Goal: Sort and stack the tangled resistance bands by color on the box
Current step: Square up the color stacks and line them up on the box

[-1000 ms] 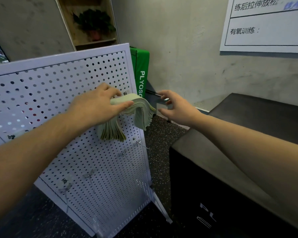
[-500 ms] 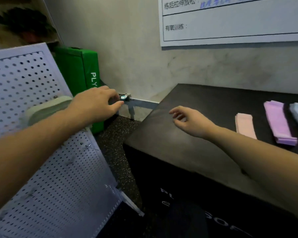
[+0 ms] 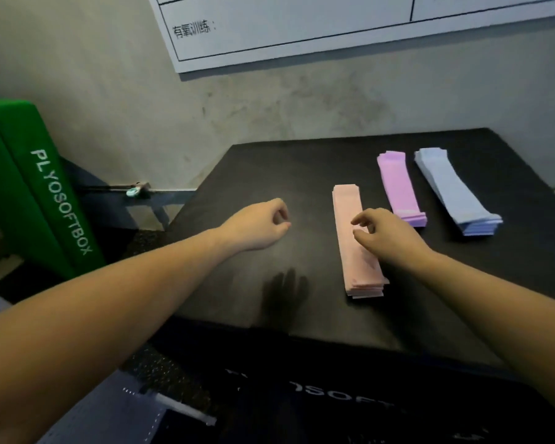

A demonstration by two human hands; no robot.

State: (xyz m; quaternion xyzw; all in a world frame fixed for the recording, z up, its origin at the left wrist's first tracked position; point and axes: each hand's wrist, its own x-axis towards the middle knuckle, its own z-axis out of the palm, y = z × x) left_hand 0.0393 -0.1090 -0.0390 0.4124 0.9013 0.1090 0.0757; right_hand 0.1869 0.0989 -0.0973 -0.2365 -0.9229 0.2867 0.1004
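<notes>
Pink bands [image 3: 356, 238] lie under the right hand's [image 3: 388, 233] loose, empty grip.

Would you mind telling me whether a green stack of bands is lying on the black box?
No: only the pink stack, purple stack and blue stack lie on the black box.

Right hand [image 3: 388, 233] is covering part of the pink band stack [image 3: 353, 225]. Wall chart [image 3: 334, 24] is getting cropped at the top edge. Black box [image 3: 237, 174] lettering is blurring, unreadable at the bottom.
</notes>
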